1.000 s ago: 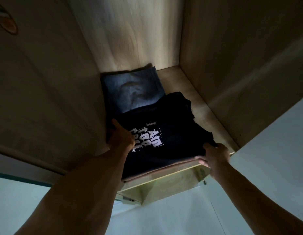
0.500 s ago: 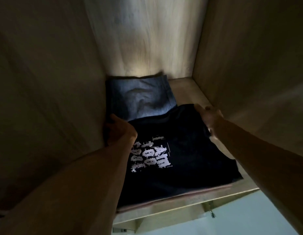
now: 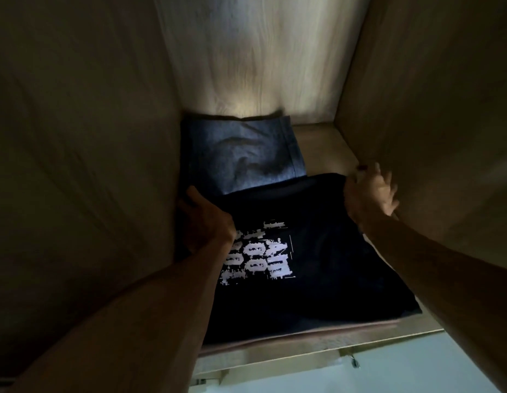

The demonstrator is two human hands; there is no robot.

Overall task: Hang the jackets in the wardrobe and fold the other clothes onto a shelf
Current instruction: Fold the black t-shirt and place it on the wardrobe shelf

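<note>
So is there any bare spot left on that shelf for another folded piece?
Only a narrow strip of bare shelf, bordered by the grey folded garment, the right wall and the black printed shirt. The right hand is at its near end. The left side is crowded: clothes meet the left wall, with the left hand there.

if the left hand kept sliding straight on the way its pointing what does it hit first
Most likely the folded grey garment just beyond the left hand, which rests on the black printed t-shirt by the left wall. Behind that is the wardrobe's back panel. Depth is hard to judge in this dim view.
</note>
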